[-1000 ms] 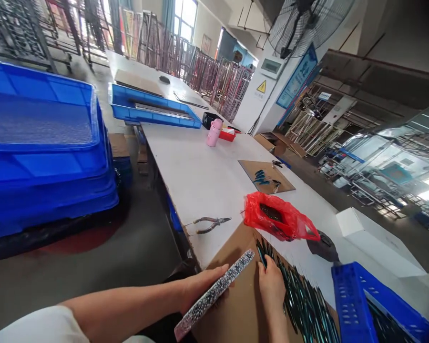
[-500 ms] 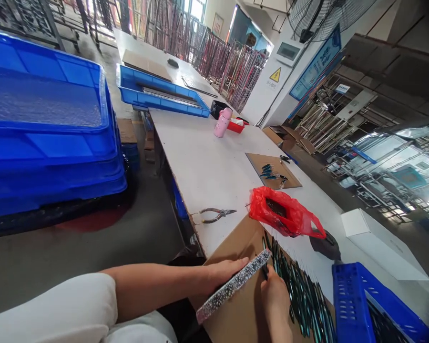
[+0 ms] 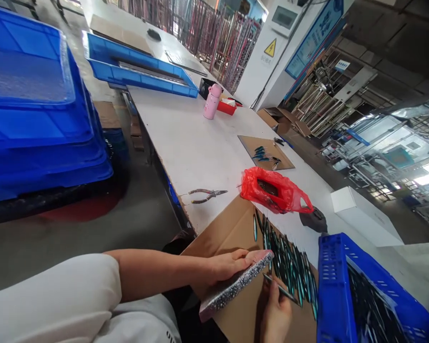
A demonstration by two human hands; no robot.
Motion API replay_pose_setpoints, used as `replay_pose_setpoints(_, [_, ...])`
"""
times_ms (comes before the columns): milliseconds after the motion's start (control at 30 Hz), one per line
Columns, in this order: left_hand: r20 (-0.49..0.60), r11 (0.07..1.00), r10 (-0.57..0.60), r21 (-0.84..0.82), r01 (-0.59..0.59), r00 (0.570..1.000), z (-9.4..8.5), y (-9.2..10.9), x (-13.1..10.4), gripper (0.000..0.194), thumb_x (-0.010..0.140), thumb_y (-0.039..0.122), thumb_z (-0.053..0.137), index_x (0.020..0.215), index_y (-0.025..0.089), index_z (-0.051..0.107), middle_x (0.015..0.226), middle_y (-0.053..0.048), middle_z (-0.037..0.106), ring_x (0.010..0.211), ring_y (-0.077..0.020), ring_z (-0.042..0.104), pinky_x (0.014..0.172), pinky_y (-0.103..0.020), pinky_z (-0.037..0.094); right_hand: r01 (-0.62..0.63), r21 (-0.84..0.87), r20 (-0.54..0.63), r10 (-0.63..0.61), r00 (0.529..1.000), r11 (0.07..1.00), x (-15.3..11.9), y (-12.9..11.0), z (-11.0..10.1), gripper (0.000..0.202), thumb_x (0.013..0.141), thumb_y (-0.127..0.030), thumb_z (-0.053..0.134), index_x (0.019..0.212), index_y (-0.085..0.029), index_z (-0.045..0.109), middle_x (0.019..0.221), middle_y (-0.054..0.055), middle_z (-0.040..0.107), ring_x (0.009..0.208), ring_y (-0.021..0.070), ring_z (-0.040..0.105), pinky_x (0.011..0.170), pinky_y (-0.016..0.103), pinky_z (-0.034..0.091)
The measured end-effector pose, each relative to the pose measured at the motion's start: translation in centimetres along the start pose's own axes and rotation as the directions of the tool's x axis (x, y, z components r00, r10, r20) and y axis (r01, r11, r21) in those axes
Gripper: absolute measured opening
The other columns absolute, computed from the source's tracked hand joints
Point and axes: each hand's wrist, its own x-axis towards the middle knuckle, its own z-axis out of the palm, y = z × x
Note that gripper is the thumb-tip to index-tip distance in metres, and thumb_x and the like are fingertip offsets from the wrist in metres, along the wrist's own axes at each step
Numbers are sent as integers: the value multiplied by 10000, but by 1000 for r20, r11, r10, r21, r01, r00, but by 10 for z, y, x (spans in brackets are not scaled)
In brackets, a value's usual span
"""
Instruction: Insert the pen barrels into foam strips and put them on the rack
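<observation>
Close by the right hand [image 3: 277, 312], a blue crate [image 3: 334, 286] holds dark pieces [image 3: 373, 305].

You are in a factory workshop: stacked blue tubs [image 3: 32, 126] at the left of the frame, metal racks [image 3: 232, 52] crowding the top centre, a yellow warning sign [image 3: 270, 48] right of them, pliers [image 3: 212, 194] on your long white worktable [image 3: 186, 147] mid-frame.
</observation>
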Motion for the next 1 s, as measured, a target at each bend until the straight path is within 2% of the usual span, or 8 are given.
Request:
replay_pose_setpoints(133, [91, 999, 10, 39, -14, 996, 0, 8, -3, 580, 766, 629, 423, 1225, 274, 426, 1142, -19, 526, 997, -198, 491, 822, -296, 398, -37, 316, -41, 53, 998, 948, 5, -22, 7, 381, 759, -463, 517, 1013, -180, 500, 872, 48, 636, 793, 197, 625, 779, 421, 489])
replay_pose_setpoints(233, [89, 996, 45, 69, -51, 995, -1, 11, -3, 585, 792, 599, 416, 1268, 260, 389, 1206, -18, 498, 1071, -201, 457, 888, -296, 364, -64, 458, -62, 104, 993, 887, 11, -36, 10, 351, 701, -341, 640, 1001, -200, 526, 872, 10, 624, 759, 146, 619, 787, 372, 498])
replay_pose_setpoints(333, [29, 994, 18, 104, -21, 999, -2, 9, -2, 603, 782, 596, 433, 1278, 256, 386, 1198, -14, 516, 1059, -208, 471, 906, -300, 353, -60, 491, -42, 92, 995, 869, 14, -44, 14, 334, 689, -275, 664, 1000, -225, 553, 913, -15, 615, 811, 114, 606, 805, 299, 491])
replay_pose_setpoints(433, [-19, 996, 5, 88, -3, 1000, -1, 4, 0, 628, 762, 604, 452, 1274, 245, 389, 1156, -16, 547, 1014, -211, 494, 875, -296, 376, -42, 498, -15, 57, 998, 866, 14, -46, 19, 298, 745, -274, 606, 1035, -235, 553, 951, -9, 606, 858, 118, 599, 826, 309, 486])
replay_pose_setpoints(633, [-68, 995, -10, 95, 16, 998, 5, 6, 2, 575, 794, 578, 425, 1242, 218, 408, 1130, -32, 555, 1025, -218, 494, 889, -306, 365, -98, 534, 16, 105, 994, 840, 9, -45, 25, 352, 790, -251, 540, 1139, -222, 509, 963, -6, 598, 883, 98, 588, 886, 299, 452])
replay_pose_setpoints(867, [-85, 993, 4, 117, 6, 996, 8, 10, 1, 528, 820, 519, 428, 1246, 210, 398, 1133, -37, 555, 1027, -218, 502, 901, -308, 359, -142, 594, 11, 168, 986, 792, 6, -45, 25, 368, 780, -217, 526, 1147, -237, 509, 962, -37, 579, 885, 64, 576, 898, 239, 430])
replay_pose_setpoints(1000, [-114, 992, 9, 128, 6, 993, 9, 6, 2, 546, 814, 509, 442, 1256, 193, 383, 1132, -49, 555, 1028, -226, 499, 894, -312, 363, -142, 574, 21, 159, 987, 807, 7, -42, 25, 376, 788, -222, 502, 1163, -253, 495, 995, -30, 568, 893, 63, 570, 917, 255, 415])
